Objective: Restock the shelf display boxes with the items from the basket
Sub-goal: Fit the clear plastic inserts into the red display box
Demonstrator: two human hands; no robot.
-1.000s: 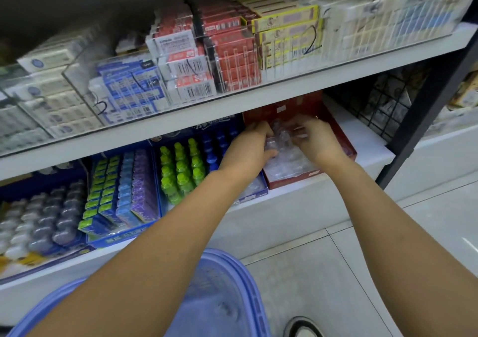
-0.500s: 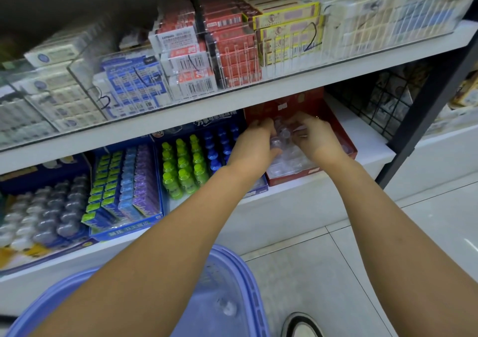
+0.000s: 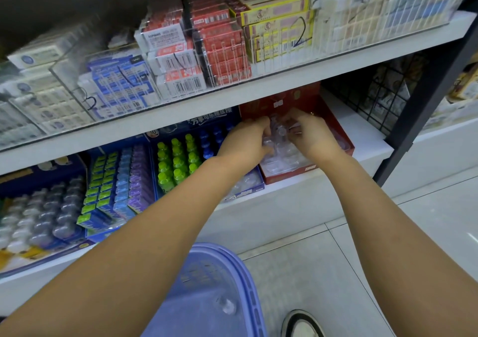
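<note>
A red display box (image 3: 333, 119) with a clear plastic tray insert (image 3: 282, 162) sits at the right end of the lower shelf. Both hands reach into it. My left hand (image 3: 245, 145) and my right hand (image 3: 313, 137) have their fingers curled around small clear bottles (image 3: 278, 132) held between them over the tray. Below, a blue plastic basket (image 3: 207, 292) stands on the floor with one small clear bottle (image 3: 227, 305) lying in it.
Left of the red box are a blue display box of green and blue bottles (image 3: 178, 160), packs in green, blue and purple (image 3: 116, 181), and silver items (image 3: 38, 217). The upper shelf (image 3: 258, 90) overhangs close above. A black post (image 3: 426, 103) and my shoe (image 3: 302, 323) are at right.
Both hands have stayed in the red box, shifting slightly up and back with the clear bottles. The view has drifted a little.
</note>
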